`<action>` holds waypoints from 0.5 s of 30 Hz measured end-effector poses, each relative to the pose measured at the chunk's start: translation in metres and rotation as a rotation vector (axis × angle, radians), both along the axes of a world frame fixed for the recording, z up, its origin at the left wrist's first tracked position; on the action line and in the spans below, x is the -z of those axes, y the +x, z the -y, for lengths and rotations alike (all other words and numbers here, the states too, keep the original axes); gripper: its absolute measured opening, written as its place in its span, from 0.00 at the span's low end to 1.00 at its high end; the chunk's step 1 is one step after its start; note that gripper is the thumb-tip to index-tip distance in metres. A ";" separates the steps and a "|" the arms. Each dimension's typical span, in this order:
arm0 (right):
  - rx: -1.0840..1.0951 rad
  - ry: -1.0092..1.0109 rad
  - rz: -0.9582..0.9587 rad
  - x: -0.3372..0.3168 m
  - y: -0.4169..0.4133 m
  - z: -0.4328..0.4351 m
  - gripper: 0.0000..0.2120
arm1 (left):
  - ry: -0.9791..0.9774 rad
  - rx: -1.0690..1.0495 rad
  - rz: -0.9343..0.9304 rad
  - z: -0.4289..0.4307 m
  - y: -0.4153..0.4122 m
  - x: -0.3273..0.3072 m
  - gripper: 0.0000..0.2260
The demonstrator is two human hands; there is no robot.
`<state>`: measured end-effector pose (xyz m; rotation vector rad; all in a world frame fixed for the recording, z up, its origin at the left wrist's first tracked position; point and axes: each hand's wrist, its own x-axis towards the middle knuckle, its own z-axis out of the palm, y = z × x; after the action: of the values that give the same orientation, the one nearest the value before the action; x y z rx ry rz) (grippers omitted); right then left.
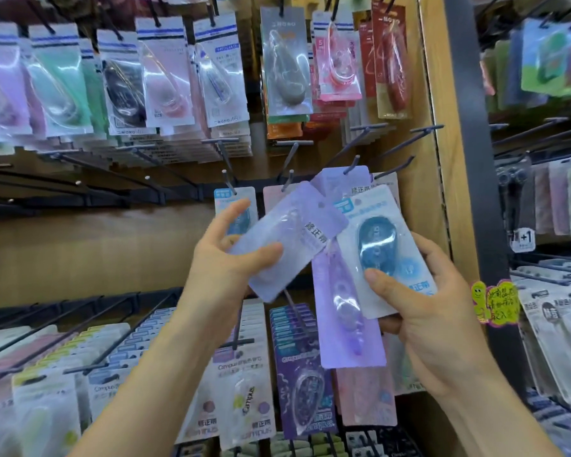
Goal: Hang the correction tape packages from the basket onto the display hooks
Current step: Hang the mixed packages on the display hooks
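- The left hand (pixel 225 255) pinches a pale lilac blister-card package of correction tape (pixel 297 232), with the thumb across its clear front and the fingers behind.
- The card is tilted, its punched end pointing up and to the right. I judge this is to line the hole up with a hook tip.
- The right hand (pixel 432 311) is clamped on a white card package holding a dark blue tape dispenser (pixel 379 245), thumb on the lower front and fingers wrapped behind.
- This package is held nearly upright and lower than the lilac one, probably parked until its turn comes.
- The lilac card's upper corner comes up against the white card's left edge (whether they touch, I cannot tell).
- Both packages sit in front of the right end of the rack's middle row, near the wooden side panel (pixel 442 192) at the rack's right edge.
- Just behind them a long purple package (pixel 346 301) hangs from a grey metal hook (pixel 353 163).
- Further left in that row, a hook (pixel 226 183) carries a blue-topped package (pixel 236 199), close to the left hand's fingertips.
- The basket is not in view.
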<state>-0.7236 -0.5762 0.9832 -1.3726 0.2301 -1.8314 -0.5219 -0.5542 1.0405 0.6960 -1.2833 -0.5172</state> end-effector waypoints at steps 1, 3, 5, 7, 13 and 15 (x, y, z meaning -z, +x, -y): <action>0.022 -0.006 0.009 -0.001 0.001 0.001 0.20 | 0.057 -0.004 0.089 -0.002 0.002 0.000 0.24; 0.087 -0.021 0.022 -0.002 0.003 0.004 0.21 | 0.140 -0.076 0.274 -0.005 0.003 -0.001 0.16; 0.142 -0.040 0.035 -0.003 0.003 0.007 0.22 | 0.193 -0.139 0.417 -0.008 0.002 -0.004 0.09; 0.197 -0.067 0.036 -0.005 -0.001 0.009 0.22 | 0.174 -0.159 0.483 -0.009 0.000 -0.009 0.09; 0.414 -0.109 0.046 -0.006 -0.027 0.017 0.24 | -0.039 -0.062 0.603 0.006 -0.020 -0.029 0.39; 0.489 -0.133 0.044 -0.005 -0.034 0.017 0.24 | -0.072 -0.090 0.701 0.016 -0.033 -0.035 0.42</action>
<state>-0.7575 -0.5929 0.9885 -1.4547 0.4603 -2.3100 -0.5549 -0.5702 1.0751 0.9103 -1.8990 -0.1435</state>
